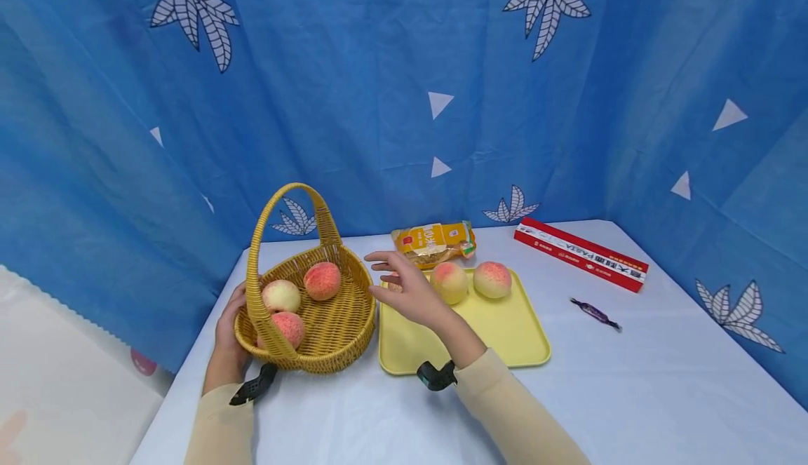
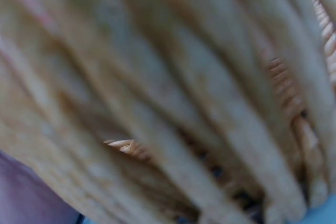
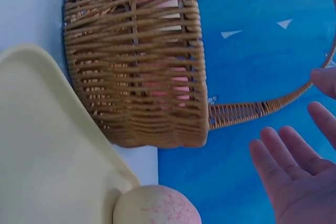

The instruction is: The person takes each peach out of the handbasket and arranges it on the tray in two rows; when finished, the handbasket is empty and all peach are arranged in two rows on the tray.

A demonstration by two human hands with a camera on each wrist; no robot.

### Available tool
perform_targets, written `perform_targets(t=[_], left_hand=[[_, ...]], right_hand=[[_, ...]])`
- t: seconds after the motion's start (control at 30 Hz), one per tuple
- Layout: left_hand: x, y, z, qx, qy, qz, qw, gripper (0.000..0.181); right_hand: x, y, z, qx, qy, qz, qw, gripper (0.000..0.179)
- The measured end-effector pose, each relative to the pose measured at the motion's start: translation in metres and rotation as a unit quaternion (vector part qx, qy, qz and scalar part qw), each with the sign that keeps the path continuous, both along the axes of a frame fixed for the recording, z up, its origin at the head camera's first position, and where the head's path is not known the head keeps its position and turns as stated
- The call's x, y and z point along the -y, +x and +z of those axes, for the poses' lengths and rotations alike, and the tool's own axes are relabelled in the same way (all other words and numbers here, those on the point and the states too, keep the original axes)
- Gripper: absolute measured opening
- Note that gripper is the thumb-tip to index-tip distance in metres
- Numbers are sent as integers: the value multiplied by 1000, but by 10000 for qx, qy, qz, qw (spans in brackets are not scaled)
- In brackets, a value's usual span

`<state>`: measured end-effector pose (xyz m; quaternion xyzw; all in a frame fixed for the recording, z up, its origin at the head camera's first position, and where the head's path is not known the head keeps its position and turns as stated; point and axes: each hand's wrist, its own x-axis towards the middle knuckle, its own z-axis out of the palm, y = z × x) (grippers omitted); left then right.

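Backdrop: blue curtain (image 1: 379, 121) with white leaf prints
Wicker basket (image 1: 331, 362): just left of the yellow tray (image 1: 505, 339), 3 peaches (image 1: 322, 280) inside
Left hand (image 1: 229, 325): touching the basket's left side; whether it grips, I cannot tell
Right hand (image 1: 410, 293): fingers spread, above the tray's left part, near the basket's right rim
Tray peaches (image 1: 492, 280): 3, with 1 partly behind the right hand

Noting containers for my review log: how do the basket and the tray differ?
The basket is woven and deep; the tray is smooth and shallow. The basket has a tall arched handle; the tray shows none. The basket looks rounded, the tray rectangular with rounded corners. Both are yellowish and hold peaches.
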<state>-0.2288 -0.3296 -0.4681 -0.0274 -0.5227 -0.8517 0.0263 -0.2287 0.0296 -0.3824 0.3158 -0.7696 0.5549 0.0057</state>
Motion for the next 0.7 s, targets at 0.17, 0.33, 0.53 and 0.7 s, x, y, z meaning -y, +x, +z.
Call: perform_targets(t=[0.17,0.33,0.53,0.7], left_hand=[[-1,0,0,-44,100,-6,9999,34],[-2,0,1,36,65,36,10000,33],[-1,0,0,79,100,26,9999,34],[-1,0,0,125,75,83,9999,34]], right_hand=[[13,0,-3,123,51,268,9996,47],[24,2,-5,227,257,342,9988,47],[34,3,-7,231,462,429,9977,48],[43,3,-8,310,529,537,9967,50]])
